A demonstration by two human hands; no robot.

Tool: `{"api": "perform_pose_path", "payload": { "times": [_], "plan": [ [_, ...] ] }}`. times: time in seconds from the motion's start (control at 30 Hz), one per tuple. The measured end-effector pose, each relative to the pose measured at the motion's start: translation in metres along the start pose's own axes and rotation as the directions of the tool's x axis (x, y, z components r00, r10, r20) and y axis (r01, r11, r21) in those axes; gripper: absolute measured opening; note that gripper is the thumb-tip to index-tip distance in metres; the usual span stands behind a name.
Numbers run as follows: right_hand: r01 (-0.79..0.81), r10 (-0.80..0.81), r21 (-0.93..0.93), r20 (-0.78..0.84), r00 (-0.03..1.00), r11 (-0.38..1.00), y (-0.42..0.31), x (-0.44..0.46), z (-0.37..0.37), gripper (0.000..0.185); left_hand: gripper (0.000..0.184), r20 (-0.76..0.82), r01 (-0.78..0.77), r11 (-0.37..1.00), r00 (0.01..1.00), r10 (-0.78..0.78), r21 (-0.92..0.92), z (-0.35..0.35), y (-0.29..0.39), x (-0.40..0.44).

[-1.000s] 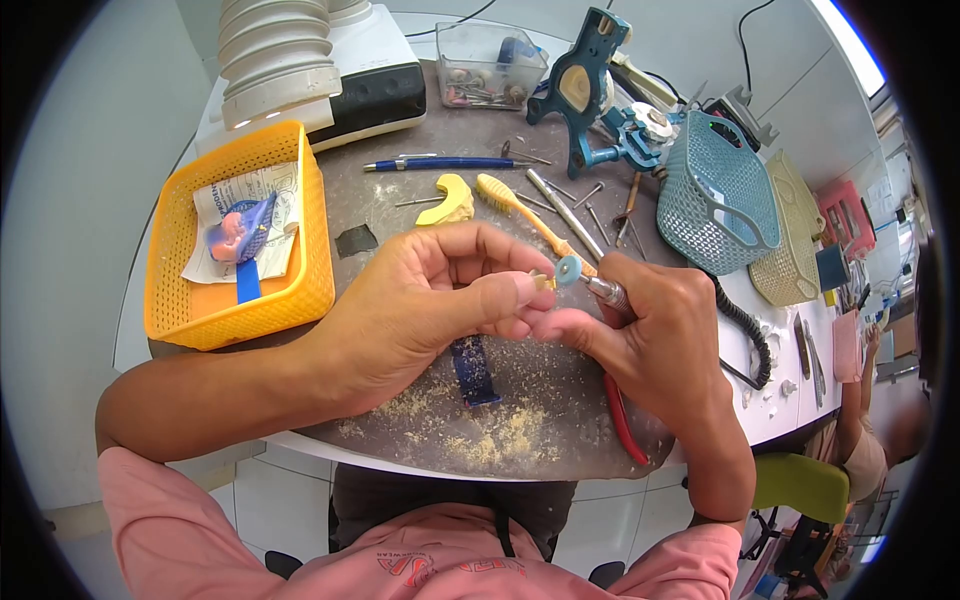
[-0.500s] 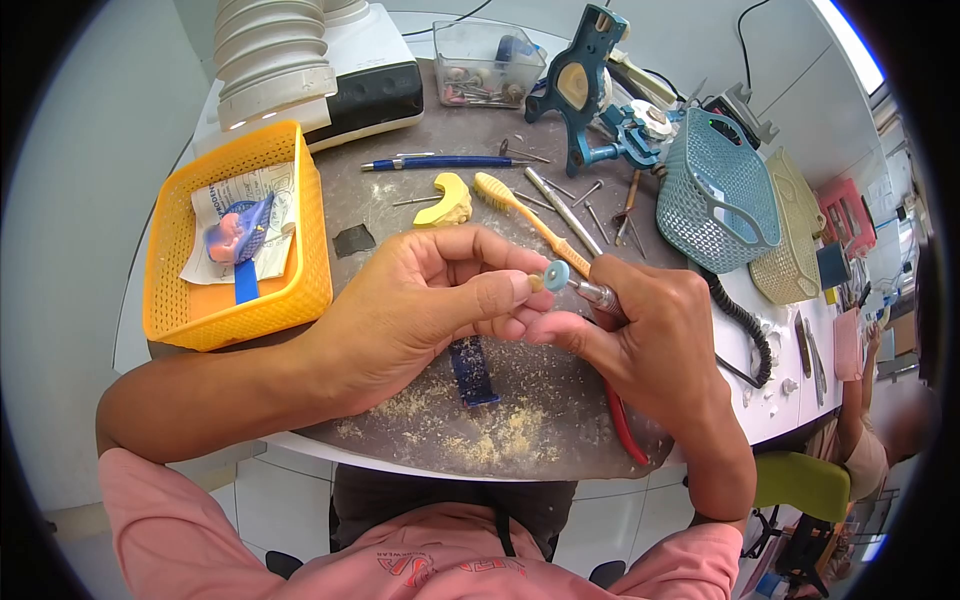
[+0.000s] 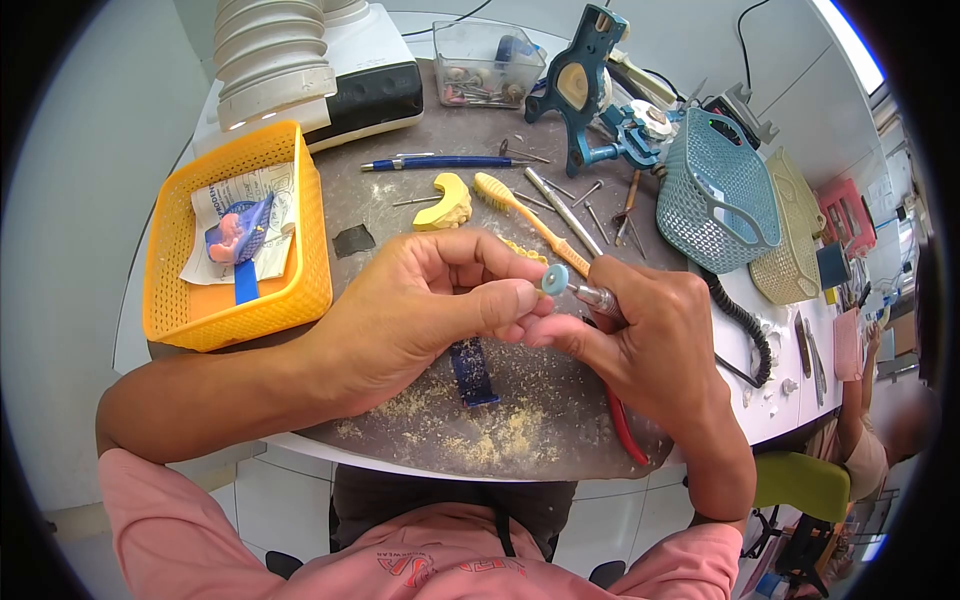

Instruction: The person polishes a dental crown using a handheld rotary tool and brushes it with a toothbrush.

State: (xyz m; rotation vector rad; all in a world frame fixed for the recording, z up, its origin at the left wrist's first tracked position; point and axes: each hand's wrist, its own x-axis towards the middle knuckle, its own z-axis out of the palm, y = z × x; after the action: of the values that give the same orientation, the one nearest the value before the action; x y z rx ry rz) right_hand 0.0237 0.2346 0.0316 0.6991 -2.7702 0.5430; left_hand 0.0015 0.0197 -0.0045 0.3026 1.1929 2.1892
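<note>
My left hand (image 3: 440,295) pinches a small yellowish piece, mostly covered by the fingertips. My right hand (image 3: 650,315) is wrapped round a metal rotary handpiece (image 3: 597,297), whose light blue disc (image 3: 555,279) is at the left fingertips. Part of a yellow toothed piece (image 3: 524,250) shows just above the left fingers. Behind the hands lie a yellow brush (image 3: 530,219) and a curved yellow model (image 3: 446,203). A dark blue strip (image 3: 472,372) lies below my left hand, by yellow dust. Red-handled pliers (image 3: 624,428) are partly under my right forearm.
A yellow basket (image 3: 318,290) with papers stands left, beneath a ribbed hose (image 3: 275,60). At the back are a clear box (image 3: 490,75), a blue-green articulator (image 3: 575,90) and a blue-grey basket (image 3: 712,200). A black coiled cord (image 3: 748,330) runs right. Another person (image 3: 865,440) is at far right.
The blue disc has shifted slightly left, and the left fingertips now hide more of the small piece. The yellow toothed piece has come into view above them.
</note>
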Motion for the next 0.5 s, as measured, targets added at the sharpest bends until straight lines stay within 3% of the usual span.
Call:
{"api": "perform_pose_path", "payload": {
  "times": [0.5],
  "plan": [
    [0.006, -0.005, -0.027, 0.015, 1.000, 1.000, 0.0017, -0.0001, -0.0007, 0.057, 0.022, -0.001, 0.025, 0.999, 1.000, -0.025, -0.041, 0.0012, 0.0030, -0.0011]
  ]
}}
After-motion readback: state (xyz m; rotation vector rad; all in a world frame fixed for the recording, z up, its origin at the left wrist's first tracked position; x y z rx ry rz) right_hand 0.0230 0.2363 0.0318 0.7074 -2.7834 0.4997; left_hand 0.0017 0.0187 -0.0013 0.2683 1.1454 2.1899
